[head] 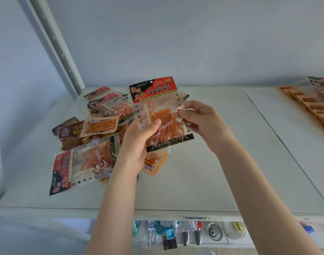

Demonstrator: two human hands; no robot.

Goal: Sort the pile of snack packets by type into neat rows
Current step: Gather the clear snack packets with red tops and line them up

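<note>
A red-and-black snack packet [163, 111] with a clear window of orange sticks is held up above the white table [203, 162]. My left hand [139, 144] grips its lower left side, thumb on the front. My right hand [196, 116] pinches its right edge. The pile [95, 129] lies at the table's left: more red-and-black packets [83, 162], dark brown packets [71, 133], and small orange packets [99, 126], overlapping. Another small orange packet [154, 162] lies just below the held one.
A second white surface [286, 126] adjoins on the right, with more packets and an orange tray-like thing [315, 103] at its far right edge. A metal post [56, 46] rises at the back left. Utensils and plates [185, 234] lie below the table's front edge.
</note>
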